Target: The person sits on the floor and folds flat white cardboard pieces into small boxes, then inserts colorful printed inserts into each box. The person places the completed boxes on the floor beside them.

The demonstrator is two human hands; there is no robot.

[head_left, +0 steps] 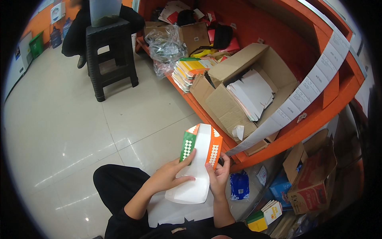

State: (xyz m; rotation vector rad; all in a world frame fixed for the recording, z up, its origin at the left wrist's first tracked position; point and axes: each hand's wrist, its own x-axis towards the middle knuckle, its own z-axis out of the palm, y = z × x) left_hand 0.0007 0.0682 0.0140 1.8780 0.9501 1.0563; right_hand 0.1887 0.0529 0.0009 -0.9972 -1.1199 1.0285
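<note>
Above my lap I hold a partly folded paper box [202, 159], white inside, with a green patterned side on the left and an orange patterned side on the right. Its near end lies flat and unfolded. My left hand [169, 175] grips the green side, fingers along it and thumb over the white inside. On the orange side, my right hand [219, 175] pinches the edge, thumb in front and the other fingers behind it, partly hidden. White card [157, 213] with a notched edge lies across my lap under the box.
An open cardboard box [221, 103] with white card blanks [250, 93] stands on an orange shelf [187, 93], beside stacked folded cartons [185, 73]. A long printed paper strip [306, 89] hangs along its edge. A black stool [109, 51] stands far left; a red-brown carton [310, 195] is at right.
</note>
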